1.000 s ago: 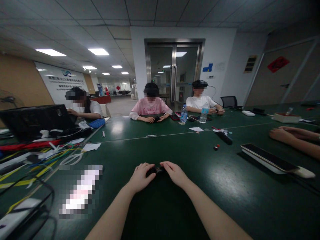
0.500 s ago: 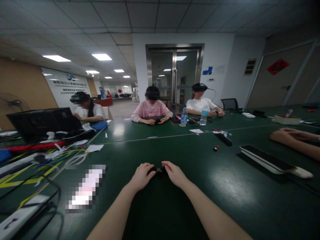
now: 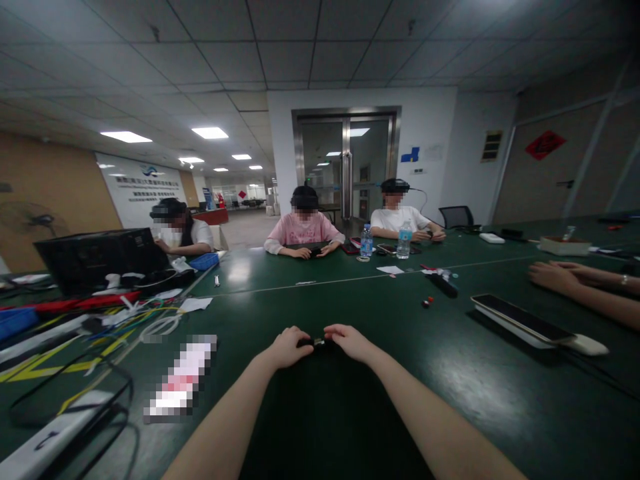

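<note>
A small dark object with a shiny metallic part (image 3: 319, 343) lies between my two hands on the dark green table (image 3: 280, 303). My left hand (image 3: 290, 347) is curled round its left side, thumb and fingers closed on the dark part. From the right, my right hand (image 3: 351, 342) reaches to the object's other end, its fingers bent and close together. Whatever lies under the right fingertips is too dark and small to make out.
A pixelated phone-like item (image 3: 183, 379) lies left, near cables and a power strip (image 3: 60, 433). At right are a dark-topped white device (image 3: 523, 321) and another person's hands (image 3: 555, 277). Three people sit across, near two bottles (image 3: 405, 241).
The camera view has tilted up slightly, so the room sits lower in the picture. The metallic part between my hands shows a little more clearly. Both hands stay nearly in place.
</note>
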`<action>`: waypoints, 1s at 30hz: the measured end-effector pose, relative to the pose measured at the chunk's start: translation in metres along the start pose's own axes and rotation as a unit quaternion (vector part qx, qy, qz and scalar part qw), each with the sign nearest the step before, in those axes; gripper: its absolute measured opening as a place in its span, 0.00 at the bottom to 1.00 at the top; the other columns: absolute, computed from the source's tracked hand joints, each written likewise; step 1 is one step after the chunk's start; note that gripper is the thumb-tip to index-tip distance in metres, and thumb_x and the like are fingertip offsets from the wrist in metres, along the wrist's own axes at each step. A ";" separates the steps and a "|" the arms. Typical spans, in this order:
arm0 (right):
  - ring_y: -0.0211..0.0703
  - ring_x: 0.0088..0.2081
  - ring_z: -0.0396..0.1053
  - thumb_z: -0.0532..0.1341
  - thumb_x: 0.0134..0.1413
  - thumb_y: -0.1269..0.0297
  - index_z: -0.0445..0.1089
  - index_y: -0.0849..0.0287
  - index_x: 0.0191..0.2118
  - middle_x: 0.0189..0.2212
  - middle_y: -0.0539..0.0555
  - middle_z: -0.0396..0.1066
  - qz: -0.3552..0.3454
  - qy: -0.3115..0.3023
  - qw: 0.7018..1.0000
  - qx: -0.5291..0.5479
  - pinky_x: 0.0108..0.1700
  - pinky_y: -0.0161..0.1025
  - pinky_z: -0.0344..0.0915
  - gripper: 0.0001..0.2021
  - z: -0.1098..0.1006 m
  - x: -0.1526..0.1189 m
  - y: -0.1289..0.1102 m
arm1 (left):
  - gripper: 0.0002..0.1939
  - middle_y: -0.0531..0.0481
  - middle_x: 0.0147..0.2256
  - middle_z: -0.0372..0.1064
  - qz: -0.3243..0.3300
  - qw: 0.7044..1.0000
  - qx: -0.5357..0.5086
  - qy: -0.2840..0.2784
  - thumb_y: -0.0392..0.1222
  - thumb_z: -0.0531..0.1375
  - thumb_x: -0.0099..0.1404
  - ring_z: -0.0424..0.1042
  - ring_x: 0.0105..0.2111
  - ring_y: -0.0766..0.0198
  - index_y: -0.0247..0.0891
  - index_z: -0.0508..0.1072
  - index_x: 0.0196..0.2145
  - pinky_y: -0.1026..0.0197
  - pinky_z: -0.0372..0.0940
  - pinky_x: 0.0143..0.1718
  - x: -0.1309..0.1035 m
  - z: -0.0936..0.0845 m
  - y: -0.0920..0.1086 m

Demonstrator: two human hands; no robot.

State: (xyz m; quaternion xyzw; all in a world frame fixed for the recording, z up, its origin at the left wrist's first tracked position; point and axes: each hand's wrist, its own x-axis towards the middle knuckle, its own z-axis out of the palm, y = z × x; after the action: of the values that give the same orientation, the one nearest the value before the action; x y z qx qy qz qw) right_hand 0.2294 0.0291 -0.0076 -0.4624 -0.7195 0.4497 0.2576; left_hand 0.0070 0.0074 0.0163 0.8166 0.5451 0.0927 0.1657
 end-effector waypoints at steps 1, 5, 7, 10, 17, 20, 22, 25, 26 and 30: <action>0.43 0.50 0.65 0.51 0.56 0.64 0.64 0.56 0.51 0.48 0.53 0.68 -0.003 -0.002 1.000 -0.005 0.52 0.41 0.59 0.17 0.000 0.000 0.000 | 0.21 0.47 0.45 0.65 0.002 1.000 -0.001 -0.003 0.55 0.55 0.59 0.64 0.45 0.54 0.43 0.71 0.46 0.57 0.60 0.45 0.002 0.000 -0.001; 0.43 0.50 0.64 0.54 0.54 0.64 0.65 0.55 0.51 0.49 0.52 0.67 -0.011 -0.011 1.000 -0.026 0.53 0.41 0.58 0.17 0.000 0.002 -0.002 | 0.21 0.48 0.43 0.67 0.015 1.000 -0.010 -0.020 0.55 0.57 0.57 0.65 0.44 0.54 0.43 0.72 0.45 0.58 0.59 0.46 0.010 -0.001 -0.003; 0.44 0.50 0.64 0.55 0.54 0.61 0.66 0.53 0.50 0.49 0.52 0.67 -0.013 -0.016 0.999 -0.035 0.52 0.42 0.59 0.17 -0.001 0.003 -0.005 | 0.21 0.49 0.43 0.67 0.020 0.999 -0.016 -0.027 0.55 0.57 0.57 0.65 0.45 0.54 0.43 0.72 0.44 0.58 0.59 0.46 0.013 -0.002 -0.003; 0.45 0.48 0.66 0.55 0.54 0.57 0.68 0.52 0.48 0.47 0.52 0.69 -0.014 -0.025 0.998 -0.047 0.50 0.42 0.60 0.17 -0.003 0.003 -0.008 | 0.22 0.48 0.43 0.66 0.011 0.999 -0.030 -0.032 0.55 0.58 0.56 0.65 0.44 0.55 0.42 0.72 0.44 0.58 0.60 0.45 0.016 -0.001 -0.003; 0.46 0.49 0.64 0.59 0.49 0.53 0.68 0.52 0.48 0.48 0.52 0.67 -0.032 -0.026 0.996 -0.078 0.49 0.42 0.61 0.20 -0.001 -0.001 -0.014 | 0.24 0.45 0.46 0.64 -0.012 0.997 -0.070 -0.023 0.52 0.60 0.55 0.66 0.43 0.57 0.38 0.68 0.48 0.59 0.62 0.44 0.012 0.006 0.000; 0.46 0.48 0.64 0.59 0.49 0.53 0.69 0.52 0.47 0.48 0.52 0.66 -0.029 -0.008 0.997 -0.078 0.48 0.42 0.61 0.19 0.001 -0.005 -0.015 | 0.25 0.46 0.48 0.62 -0.002 0.997 -0.081 -0.009 0.54 0.57 0.58 0.64 0.46 0.57 0.40 0.66 0.50 0.59 0.61 0.47 0.004 0.007 0.002; 0.46 0.48 0.64 0.59 0.49 0.53 0.69 0.52 0.47 0.47 0.52 0.66 -0.030 0.006 0.997 -0.076 0.48 0.42 0.61 0.18 0.003 -0.009 -0.015 | 0.23 0.48 0.47 0.62 0.009 0.996 -0.090 0.000 0.54 0.54 0.61 0.64 0.46 0.58 0.41 0.66 0.50 0.59 0.60 0.47 -0.001 0.007 0.003; 0.45 0.47 0.64 0.59 0.49 0.54 0.68 0.51 0.47 0.47 0.52 0.66 -0.045 0.017 0.996 -0.074 0.48 0.41 0.61 0.19 0.006 -0.013 -0.015 | 0.20 0.48 0.45 0.63 0.035 0.994 -0.101 0.031 0.52 0.54 0.62 0.63 0.46 0.59 0.40 0.68 0.48 0.59 0.59 0.48 -0.006 0.008 0.004; 0.45 0.47 0.64 0.59 0.49 0.54 0.68 0.51 0.47 0.46 0.51 0.66 -0.051 0.017 0.996 -0.078 0.48 0.41 0.61 0.18 0.007 -0.013 -0.015 | 0.19 0.48 0.44 0.63 0.040 0.993 -0.103 0.037 0.51 0.54 0.62 0.62 0.46 0.59 0.40 0.68 0.48 0.59 0.59 0.48 -0.007 0.009 0.004; 0.45 0.48 0.64 0.59 0.50 0.55 0.68 0.49 0.47 0.46 0.51 0.67 -0.074 0.030 0.993 -0.089 0.49 0.42 0.60 0.17 0.008 -0.012 -0.012 | 0.17 0.48 0.44 0.63 0.053 0.992 -0.105 0.045 0.50 0.53 0.64 0.62 0.46 0.59 0.41 0.68 0.47 0.59 0.59 0.48 -0.008 0.011 0.004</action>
State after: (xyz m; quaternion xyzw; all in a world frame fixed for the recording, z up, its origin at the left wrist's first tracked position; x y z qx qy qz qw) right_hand 0.2230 0.0126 -0.0003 -0.4424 -0.7807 0.3493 0.2699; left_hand 0.0112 -0.0028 0.0081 0.8174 0.4948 0.1955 0.2208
